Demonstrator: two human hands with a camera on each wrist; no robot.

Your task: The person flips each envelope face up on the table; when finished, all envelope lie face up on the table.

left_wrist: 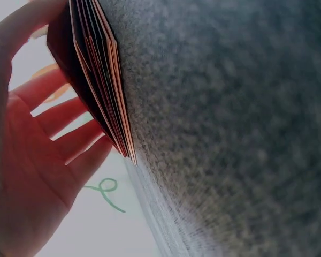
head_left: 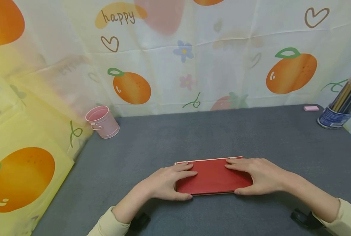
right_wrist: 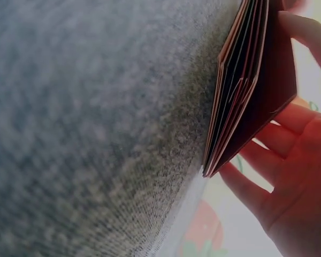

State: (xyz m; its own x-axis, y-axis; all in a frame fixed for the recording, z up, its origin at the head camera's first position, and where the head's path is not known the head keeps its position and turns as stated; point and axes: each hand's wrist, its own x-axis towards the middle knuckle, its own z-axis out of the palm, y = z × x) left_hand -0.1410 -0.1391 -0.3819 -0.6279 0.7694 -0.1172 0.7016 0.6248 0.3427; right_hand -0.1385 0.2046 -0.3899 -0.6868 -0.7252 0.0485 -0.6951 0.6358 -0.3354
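Head view: left hand [head_left: 167,183] and right hand [head_left: 262,176], fingers spread, touch the red stack [head_left: 212,177] between them; its dim layers [left_wrist: 102,72] are perhaps paper.

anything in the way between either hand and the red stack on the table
Nothing visible stands in the way: the left hand and right hand both touch the red stack, one at each end. The pink bucket and the pencil tub stand apart from them, toward the table's far corners.
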